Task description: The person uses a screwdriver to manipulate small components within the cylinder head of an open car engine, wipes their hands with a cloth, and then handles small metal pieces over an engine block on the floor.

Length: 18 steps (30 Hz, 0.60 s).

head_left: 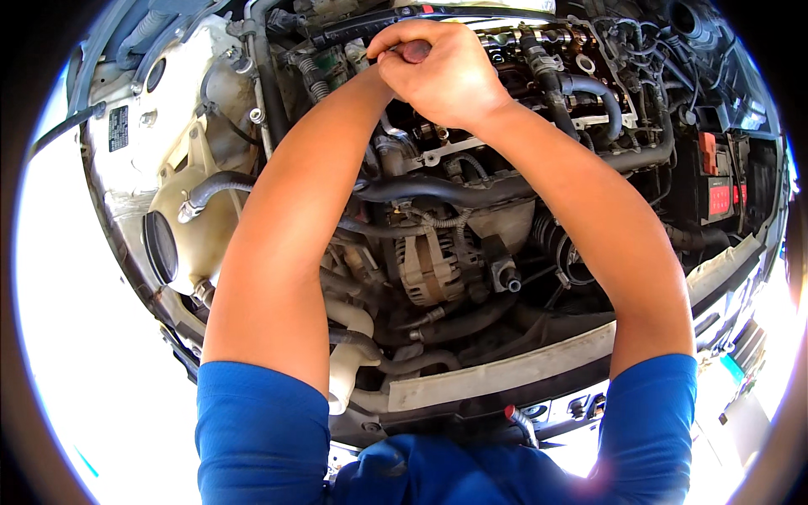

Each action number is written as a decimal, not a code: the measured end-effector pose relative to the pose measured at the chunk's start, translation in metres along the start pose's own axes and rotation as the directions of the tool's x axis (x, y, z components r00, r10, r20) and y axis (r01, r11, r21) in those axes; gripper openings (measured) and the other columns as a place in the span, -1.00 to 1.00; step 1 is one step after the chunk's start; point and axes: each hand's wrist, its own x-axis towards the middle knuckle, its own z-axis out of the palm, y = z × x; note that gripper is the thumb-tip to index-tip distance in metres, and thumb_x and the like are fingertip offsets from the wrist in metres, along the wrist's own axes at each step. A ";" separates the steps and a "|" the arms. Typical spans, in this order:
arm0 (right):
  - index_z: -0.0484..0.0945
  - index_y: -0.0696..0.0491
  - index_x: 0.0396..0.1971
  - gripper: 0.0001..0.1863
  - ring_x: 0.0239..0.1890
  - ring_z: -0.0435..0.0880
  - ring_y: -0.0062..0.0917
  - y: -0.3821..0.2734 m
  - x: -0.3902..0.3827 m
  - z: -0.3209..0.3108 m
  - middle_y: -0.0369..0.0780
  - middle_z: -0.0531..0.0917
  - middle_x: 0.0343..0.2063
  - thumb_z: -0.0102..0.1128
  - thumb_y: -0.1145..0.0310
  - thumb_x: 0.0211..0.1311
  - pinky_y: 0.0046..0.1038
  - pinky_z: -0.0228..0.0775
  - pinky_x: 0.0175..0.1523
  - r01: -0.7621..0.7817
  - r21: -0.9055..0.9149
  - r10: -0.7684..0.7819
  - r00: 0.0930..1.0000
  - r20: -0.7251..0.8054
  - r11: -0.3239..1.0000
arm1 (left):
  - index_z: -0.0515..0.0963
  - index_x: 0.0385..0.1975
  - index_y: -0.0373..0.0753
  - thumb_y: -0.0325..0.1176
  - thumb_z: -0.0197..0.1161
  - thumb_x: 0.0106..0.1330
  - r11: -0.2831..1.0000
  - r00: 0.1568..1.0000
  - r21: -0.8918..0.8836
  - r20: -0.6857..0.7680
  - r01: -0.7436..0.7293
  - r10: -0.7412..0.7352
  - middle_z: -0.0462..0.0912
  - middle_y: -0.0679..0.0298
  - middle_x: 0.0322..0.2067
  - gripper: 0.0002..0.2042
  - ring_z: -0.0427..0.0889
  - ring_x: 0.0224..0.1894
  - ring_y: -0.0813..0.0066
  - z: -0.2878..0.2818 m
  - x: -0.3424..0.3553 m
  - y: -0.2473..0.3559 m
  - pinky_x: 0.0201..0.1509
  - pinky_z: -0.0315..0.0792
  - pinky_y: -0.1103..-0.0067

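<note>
Gripping a reddish-brown, rounded piece [414, 51] in the closed right hand [450, 74], with only a blunt end showing between curled fingers and thumb; too covered to tell its kind. Holding it over the left end of the open-topped metal engine [585, 63], at the far side of the bay. Bringing the bare left forearm [290, 210] to the same spot, with the left hand hidden behind the right; cannot tell its grip. Wearing 2 short blue fabric sleeves [263, 412]. Leaning over a thick black rubber hose [446, 194] and, nearer the body, a ribbed grey metal alternator [429, 269]. Having to the left a cream plastic reservoir [199, 252] with a round black cap [160, 247], and to the right, well apart from both hands, a black box-shaped battery [715, 172] with red parts.
</note>
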 end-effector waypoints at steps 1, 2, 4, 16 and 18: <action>0.68 0.06 -0.35 -0.85 -0.49 0.55 -0.70 0.003 0.000 0.000 -0.30 0.63 -0.56 0.18 0.40 0.11 -0.59 0.46 -0.31 -0.020 -0.005 0.020 1.000 -0.002 1.000 | 0.65 -0.31 -0.26 -0.39 0.34 0.10 1.000 1.000 0.002 0.006 -0.005 0.005 0.68 0.30 -0.44 -0.82 0.59 -0.35 0.56 0.000 0.002 0.002 -0.24 0.47 0.56; 0.68 0.06 -0.35 -0.86 -0.49 0.55 -0.70 0.004 -0.001 0.001 -0.31 0.63 -0.56 0.18 0.41 0.11 -0.60 0.45 -0.31 -0.005 -0.007 0.005 1.000 -0.019 1.000 | 0.65 -0.31 -0.26 -0.39 0.34 0.10 1.000 1.000 0.005 0.012 -0.009 0.009 0.68 0.30 -0.44 -0.82 0.59 -0.35 0.56 0.001 0.003 0.003 -0.24 0.47 0.56; 0.68 0.07 -0.35 -0.86 -0.49 0.55 -0.70 0.003 -0.001 0.002 -0.31 0.63 -0.57 0.18 0.41 0.12 -0.60 0.45 -0.32 0.031 -0.012 -0.031 0.998 -0.053 0.999 | 0.65 -0.31 -0.26 -0.39 0.34 0.10 1.000 1.000 0.007 0.014 -0.004 0.004 0.68 0.30 -0.44 -0.82 0.59 -0.35 0.56 0.001 0.002 0.004 -0.24 0.47 0.56; 0.67 0.06 -0.32 -0.88 -0.64 0.48 -0.76 0.005 -0.004 0.010 -0.37 0.57 -0.65 0.21 0.42 0.16 -0.63 0.39 -0.51 0.003 -0.016 -0.005 0.989 -0.145 1.000 | 0.65 -0.31 -0.27 -0.39 0.35 0.10 0.998 0.999 0.058 0.037 -0.020 0.017 0.67 0.31 -0.45 -0.82 0.58 -0.36 0.58 0.002 0.001 0.009 -0.24 0.47 0.57; 0.68 0.07 -0.33 -0.88 -0.66 0.48 -0.76 0.007 -0.003 0.013 -0.36 0.57 -0.66 0.20 0.42 0.16 -0.62 0.39 -0.52 -0.028 0.045 0.035 0.988 -0.150 0.999 | 0.65 -0.31 -0.27 -0.39 0.35 0.10 0.998 0.999 0.059 0.037 -0.018 0.016 0.67 0.31 -0.45 -0.82 0.57 -0.36 0.58 0.001 0.000 0.009 -0.24 0.47 0.57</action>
